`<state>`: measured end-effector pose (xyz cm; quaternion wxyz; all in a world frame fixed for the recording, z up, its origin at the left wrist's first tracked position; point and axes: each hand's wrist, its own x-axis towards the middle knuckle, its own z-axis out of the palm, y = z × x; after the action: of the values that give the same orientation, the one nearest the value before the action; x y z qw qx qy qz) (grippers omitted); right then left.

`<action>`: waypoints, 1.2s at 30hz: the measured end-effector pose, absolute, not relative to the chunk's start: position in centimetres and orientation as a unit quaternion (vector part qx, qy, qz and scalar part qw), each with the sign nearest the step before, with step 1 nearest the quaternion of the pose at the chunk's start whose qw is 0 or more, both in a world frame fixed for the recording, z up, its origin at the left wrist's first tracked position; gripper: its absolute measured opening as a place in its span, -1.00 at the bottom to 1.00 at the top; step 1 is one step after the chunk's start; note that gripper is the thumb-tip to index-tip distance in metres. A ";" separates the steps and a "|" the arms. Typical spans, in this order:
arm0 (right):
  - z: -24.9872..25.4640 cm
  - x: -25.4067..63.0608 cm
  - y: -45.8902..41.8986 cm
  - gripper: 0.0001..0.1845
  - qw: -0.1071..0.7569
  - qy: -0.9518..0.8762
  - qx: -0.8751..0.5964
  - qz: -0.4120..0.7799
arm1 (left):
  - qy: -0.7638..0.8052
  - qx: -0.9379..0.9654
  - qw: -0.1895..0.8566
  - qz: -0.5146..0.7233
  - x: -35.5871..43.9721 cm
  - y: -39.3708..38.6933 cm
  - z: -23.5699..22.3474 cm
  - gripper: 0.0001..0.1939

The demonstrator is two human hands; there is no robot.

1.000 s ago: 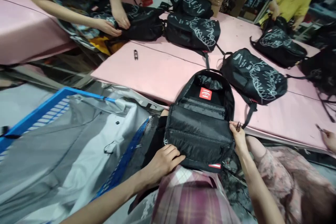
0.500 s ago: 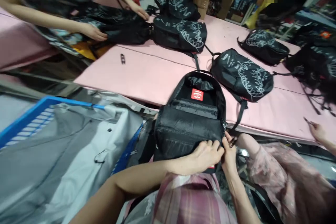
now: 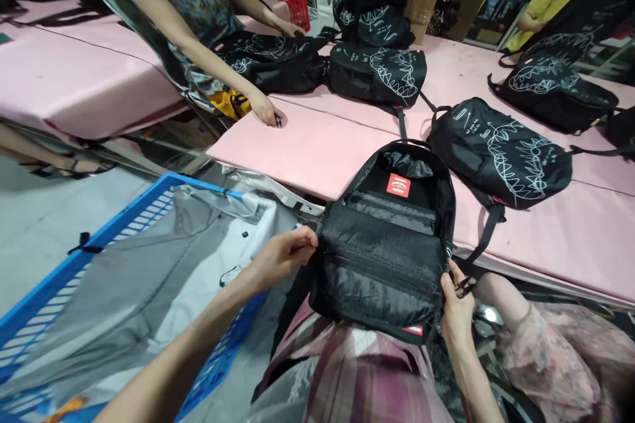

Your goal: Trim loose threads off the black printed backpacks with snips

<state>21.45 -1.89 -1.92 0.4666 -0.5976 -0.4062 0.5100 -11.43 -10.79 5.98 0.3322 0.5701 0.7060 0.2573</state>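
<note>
Left hand (image 3: 285, 254) and right hand (image 3: 457, 307) pinch one open backpack (image 3: 384, 238), the right also holding one snipper (image 3: 465, 287).

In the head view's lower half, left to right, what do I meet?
Blue basket → the person's left hand → open black backpack → the person's right hand → a neighbour's floral clothing.

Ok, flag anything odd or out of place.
Nothing looks spilled, and the open black backpack shows no visible damage. One slight oddity: in the blue plastic crate, a thin dark loop and a small black speck show on the rumpled grey-white cloth lining, perhaps stray scraps, though possibly part of it.
</note>
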 end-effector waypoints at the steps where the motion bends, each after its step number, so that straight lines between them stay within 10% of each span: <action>1: -2.1 21.3 -1.8 -0.40 0.464 -0.415 -0.599 0.504 | 0.725 0.566 0.308 0.243 -12.0 -11.2 6.0 -0.83; 8: -1.8 20.8 -1.5 -0.42 0.480 -0.414 -0.598 0.490 | 0.639 0.737 -0.034 0.215 -3.7 -11.1 5.3 -0.78; 25: -1.8 21.1 -1.9 -0.50 0.466 -0.438 -0.585 0.498 | 0.453 0.859 0.209 0.114 6.2 -6.1 4.8 -0.24; 36: -2.3 22.3 -2.2 -0.50 0.403 -0.455 -0.595 0.526 | 0.591 0.804 0.046 0.054 -3.4 -8.4 3.3 -0.24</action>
<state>22.27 -2.16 -2.28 0.4034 -0.5949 -0.4551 0.5257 -3.43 -8.39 3.35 0.0457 0.8039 0.5905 0.0539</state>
